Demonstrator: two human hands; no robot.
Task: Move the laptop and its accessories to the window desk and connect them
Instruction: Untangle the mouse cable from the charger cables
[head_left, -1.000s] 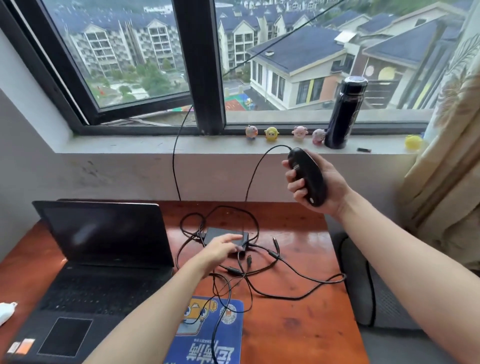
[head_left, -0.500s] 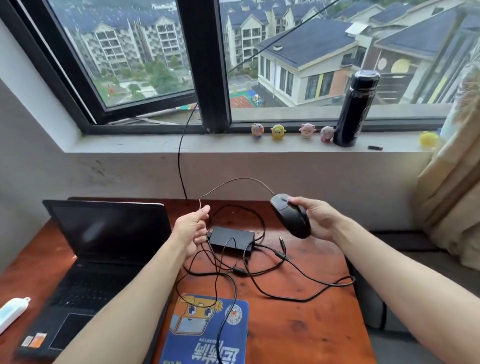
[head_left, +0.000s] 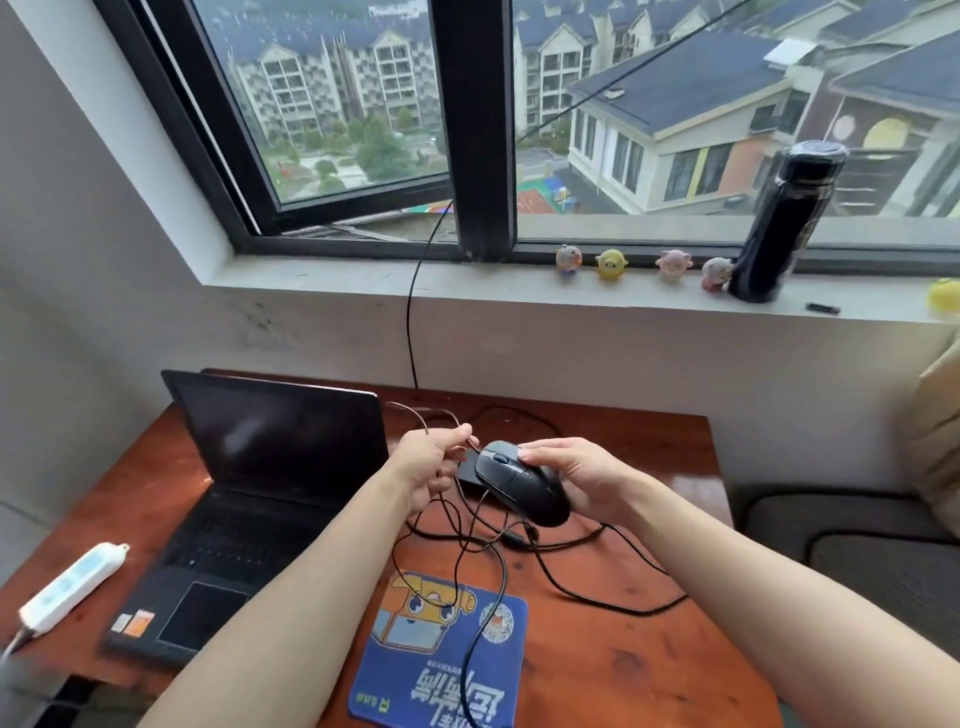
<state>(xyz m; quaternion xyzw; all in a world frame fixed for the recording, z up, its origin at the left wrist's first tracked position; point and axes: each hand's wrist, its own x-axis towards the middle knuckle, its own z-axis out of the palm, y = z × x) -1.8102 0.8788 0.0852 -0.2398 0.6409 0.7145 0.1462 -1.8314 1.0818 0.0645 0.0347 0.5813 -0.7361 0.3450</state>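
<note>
Open black laptop (head_left: 270, 467) sits left on red-brown wooden desk (head_left: 649, 654). L hand (head_left: 428, 462) now pinches thin mouse cable (head_left: 415, 411); black wired mouse (head_left: 519, 483), lowered from sill height, gripped by R hand (head_left: 587, 478) — prob. untangling before plug-in.

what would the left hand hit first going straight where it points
Likely the front of the black mouse held in the right hand; the left hand points toward it, though depth is unclear.
</note>
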